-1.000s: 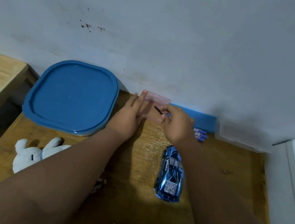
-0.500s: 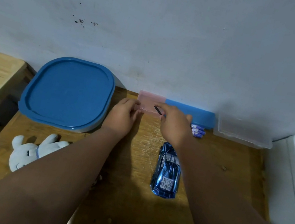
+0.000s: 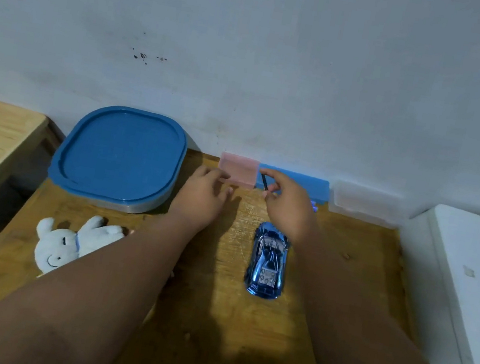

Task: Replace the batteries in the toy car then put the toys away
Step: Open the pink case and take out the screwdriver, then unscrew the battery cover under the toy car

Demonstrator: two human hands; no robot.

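Head view: the right hand [image 3: 287,204] pinches a thin black tool [image 3: 264,182] beside a pink box [image 3: 237,174]; the left hand [image 3: 203,193] rests loosely curled, empty. The blue toy car [image 3: 267,264] lies just below the right wrist, lengthwise toward the person

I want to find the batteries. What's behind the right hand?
Behind the right hand lies a long blue box against the wall. Purple battery tips peek out beside it; the hand covers the rest.
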